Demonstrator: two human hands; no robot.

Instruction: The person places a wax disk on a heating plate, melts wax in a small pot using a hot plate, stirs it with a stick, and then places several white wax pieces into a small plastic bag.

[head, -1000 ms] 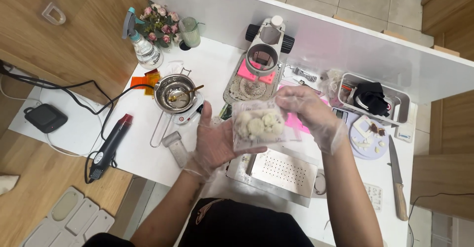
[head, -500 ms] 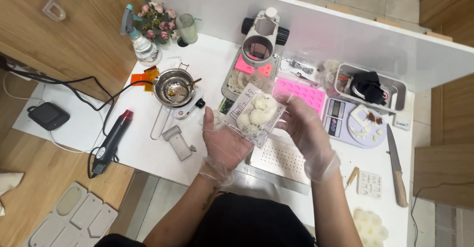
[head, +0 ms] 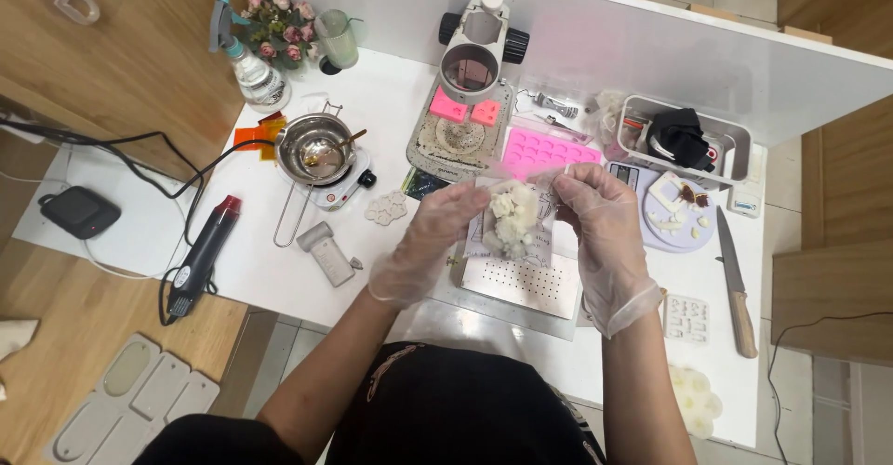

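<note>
White laminate counter, cluttered w/ craft gear. Back centre: grey-white stereo microscope on stained base. Left of it, steel melting pot on small hotplate; black-and-red heat gun near front-left edge. Pink silicone mould tray just right of microscope base; wooden-handled knife far right.

Both hands gloved in thin clear plastic, raised above counter centre, over a perforated white plate. Between them: small clear plastic bag of white waxy lumps.

Left hand: fingers curled onto bag's left side, clamped. Right hand: fingertips pinched on bag's upper right edge, near the mouth.

Handling, my read: bag light, film soft and floppy, slick against gloves. Lumps look firm but crumbly — likely chip if squeezed. Best hold prob. at top edge w/ other hand cupping underneath, not across the middle.
</note>
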